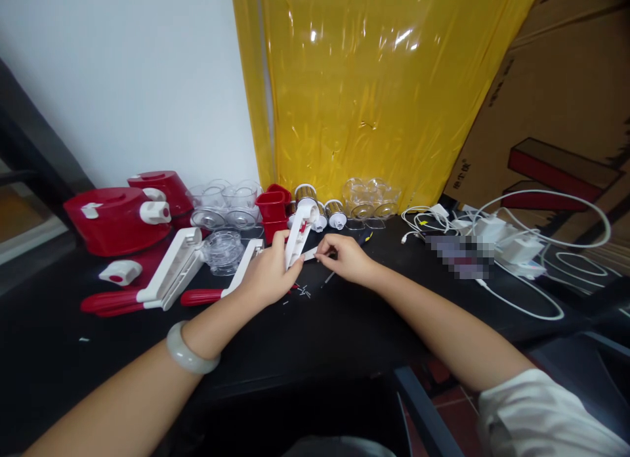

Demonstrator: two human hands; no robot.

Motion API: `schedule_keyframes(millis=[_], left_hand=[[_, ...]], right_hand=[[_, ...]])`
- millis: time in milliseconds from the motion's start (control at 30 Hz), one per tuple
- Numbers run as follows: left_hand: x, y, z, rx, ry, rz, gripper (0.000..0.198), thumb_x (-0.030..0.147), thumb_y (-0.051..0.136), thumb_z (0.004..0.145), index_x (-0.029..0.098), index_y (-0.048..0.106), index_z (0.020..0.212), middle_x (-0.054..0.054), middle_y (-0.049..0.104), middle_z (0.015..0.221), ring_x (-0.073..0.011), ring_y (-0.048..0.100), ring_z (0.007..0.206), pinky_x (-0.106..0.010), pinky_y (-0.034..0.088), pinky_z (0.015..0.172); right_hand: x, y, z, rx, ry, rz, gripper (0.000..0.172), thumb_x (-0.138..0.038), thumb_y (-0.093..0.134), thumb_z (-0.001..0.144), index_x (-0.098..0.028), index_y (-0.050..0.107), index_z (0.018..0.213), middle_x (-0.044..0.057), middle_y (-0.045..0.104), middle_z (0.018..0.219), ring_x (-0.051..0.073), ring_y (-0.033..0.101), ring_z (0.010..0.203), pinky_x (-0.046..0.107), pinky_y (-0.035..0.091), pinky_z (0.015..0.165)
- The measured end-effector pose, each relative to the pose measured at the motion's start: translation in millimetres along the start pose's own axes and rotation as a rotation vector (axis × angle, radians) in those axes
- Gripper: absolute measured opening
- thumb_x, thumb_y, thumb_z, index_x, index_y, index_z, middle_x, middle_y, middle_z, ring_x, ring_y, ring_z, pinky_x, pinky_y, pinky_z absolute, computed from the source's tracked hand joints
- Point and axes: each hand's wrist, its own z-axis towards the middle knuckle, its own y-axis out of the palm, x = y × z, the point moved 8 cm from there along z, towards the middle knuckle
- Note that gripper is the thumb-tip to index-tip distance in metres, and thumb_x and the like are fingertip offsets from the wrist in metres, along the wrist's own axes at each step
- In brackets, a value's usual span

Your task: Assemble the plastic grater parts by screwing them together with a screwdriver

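My left hand is closed around a white plastic grater handle arm, its rounded end pointing up and away. A pale flat strip sticks out from that arm toward my right hand. The right thumb and fingertips are pinched together at the strip's end; whatever they hold is too small to make out. Below the hands lie several small metal pins. A screwdriver with a black and yellow handle lies behind my right hand, partly covered by it.
Red-handled white grater arms, red grater bases and clear plastic parts stand at left. Red hoppers, metal grater drums and clear cups line the back. White cables and chargers cover the right side.
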Motion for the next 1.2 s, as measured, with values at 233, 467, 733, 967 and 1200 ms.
schedule_keyframes(millis=[233,467,733,967,1200], left_hand=[[5.3,6.5,-3.5,-0.061,0.008,0.024,0.044,0.039,0.048,0.090,0.018,0.038,0.127,-0.012,0.070,0.095,-0.0319,0.069,0.081,-0.037,0.049,0.067],[14.7,10.2,-8.1,-0.095,0.024,0.169,0.044,0.039,0.045,0.091,0.019,0.036,0.129,-0.011,0.072,0.091,-0.0347,0.071,0.080,-0.038,0.048,0.064],[15.5,10.4,-8.3,-0.103,0.013,0.204,0.044,0.038,0.044,0.091,0.019,0.035,0.129,-0.011,0.072,0.091,-0.0346,0.071,0.079,-0.038,0.049,0.063],[17.1,11.1,-9.2,-0.119,0.014,0.177,0.043,0.038,0.045,0.091,0.019,0.036,0.129,-0.010,0.072,0.092,-0.0320,0.072,0.079,-0.036,0.049,0.064],[21.0,10.4,-9.5,-0.127,0.030,0.153,0.043,0.038,0.046,0.091,0.018,0.037,0.128,-0.011,0.072,0.091,-0.0333,0.072,0.080,-0.036,0.048,0.063]], right_hand=[[-18.2,-20.0,-3.0,0.298,0.020,0.079,0.015,-0.026,0.067,0.081,-0.022,0.055,0.075,0.002,0.068,0.075,0.016,0.066,0.072,0.032,0.054,0.068],[-26.2,-20.8,-6.0,0.344,0.031,0.017,0.010,-0.025,0.068,0.080,-0.021,0.059,0.077,0.001,0.068,0.075,0.015,0.065,0.068,0.029,0.054,0.066],[-32.4,-22.6,-6.8,0.358,-0.005,-0.012,0.009,-0.024,0.069,0.080,-0.021,0.061,0.078,0.000,0.069,0.075,0.014,0.065,0.067,0.028,0.053,0.065],[-38.5,-19.9,-7.6,0.325,-0.075,-0.086,0.010,-0.027,0.070,0.082,-0.021,0.063,0.078,0.001,0.070,0.077,0.015,0.065,0.070,0.028,0.053,0.067],[-38.5,-19.1,-7.6,0.292,-0.067,-0.101,0.011,-0.032,0.070,0.083,-0.023,0.064,0.079,0.003,0.069,0.079,0.017,0.065,0.074,0.033,0.053,0.071]])
